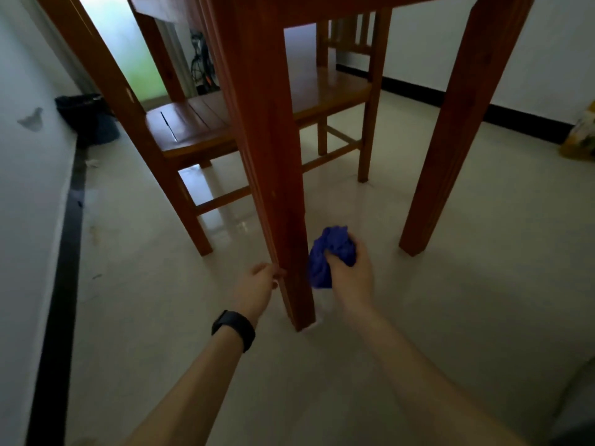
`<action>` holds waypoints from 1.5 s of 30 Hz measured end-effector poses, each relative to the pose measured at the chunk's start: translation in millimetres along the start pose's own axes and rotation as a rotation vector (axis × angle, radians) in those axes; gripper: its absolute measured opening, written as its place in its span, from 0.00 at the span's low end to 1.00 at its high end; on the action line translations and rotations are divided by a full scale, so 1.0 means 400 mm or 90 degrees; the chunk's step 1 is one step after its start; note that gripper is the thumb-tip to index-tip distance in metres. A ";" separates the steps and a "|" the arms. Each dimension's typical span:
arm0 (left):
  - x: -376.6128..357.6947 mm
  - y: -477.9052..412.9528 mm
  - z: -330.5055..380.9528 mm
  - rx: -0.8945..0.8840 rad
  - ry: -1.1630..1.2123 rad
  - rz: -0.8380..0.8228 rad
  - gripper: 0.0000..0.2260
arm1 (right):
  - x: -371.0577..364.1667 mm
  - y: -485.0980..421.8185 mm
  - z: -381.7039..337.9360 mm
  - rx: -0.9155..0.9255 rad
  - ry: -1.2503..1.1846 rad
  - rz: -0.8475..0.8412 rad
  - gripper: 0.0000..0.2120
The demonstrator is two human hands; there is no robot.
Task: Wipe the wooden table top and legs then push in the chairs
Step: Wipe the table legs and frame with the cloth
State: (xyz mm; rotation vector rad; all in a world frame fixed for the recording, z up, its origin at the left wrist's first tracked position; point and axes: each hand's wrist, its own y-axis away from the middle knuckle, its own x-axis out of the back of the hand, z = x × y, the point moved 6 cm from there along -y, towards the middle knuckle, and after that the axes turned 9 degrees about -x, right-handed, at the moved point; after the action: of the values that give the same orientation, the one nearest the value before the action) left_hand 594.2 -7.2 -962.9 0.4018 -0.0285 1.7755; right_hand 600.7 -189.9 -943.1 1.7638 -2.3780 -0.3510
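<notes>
I look from low down under the wooden table. Its near leg (pixel 273 162) runs down the middle of the view to the tiled floor. My right hand (pixel 349 272) holds a crumpled blue cloth (pixel 328 255) pressed against the right side of that leg, near its foot. My left hand (pixel 257 288), with a black wristband, grips the left side of the same leg at about the same height. A second table leg (pixel 450 140) stands to the right. Two wooden chairs (pixel 199 127) (pixel 335 88) stand under and behind the table.
A white wall with a black skirting strip (pixel 64 252) runs along the left. A dark bin bag (pixel 90 120) sits by the wall near a doorway. A yellow bag (pixel 581 136) rests at the far right wall. Pale glossy floor tiles (pixel 418 300) surround the leg.
</notes>
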 end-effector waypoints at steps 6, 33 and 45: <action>0.097 -0.007 0.156 -0.289 0.080 0.156 0.16 | -0.094 0.098 -0.258 0.496 0.074 0.038 0.26; 0.029 0.007 0.232 -0.327 -0.089 0.237 0.28 | -0.048 -0.116 0.243 -0.119 0.429 -0.255 0.12; -0.018 -0.031 0.190 -0.393 -0.114 0.383 0.18 | -0.124 -0.084 0.265 0.115 0.235 -0.043 0.25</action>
State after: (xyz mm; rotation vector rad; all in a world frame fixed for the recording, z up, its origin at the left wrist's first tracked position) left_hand 626.4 -28.9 -895.9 0.0955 -0.8817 2.1857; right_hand 618.1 -142.0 -1053.6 1.7990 -2.1449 0.1755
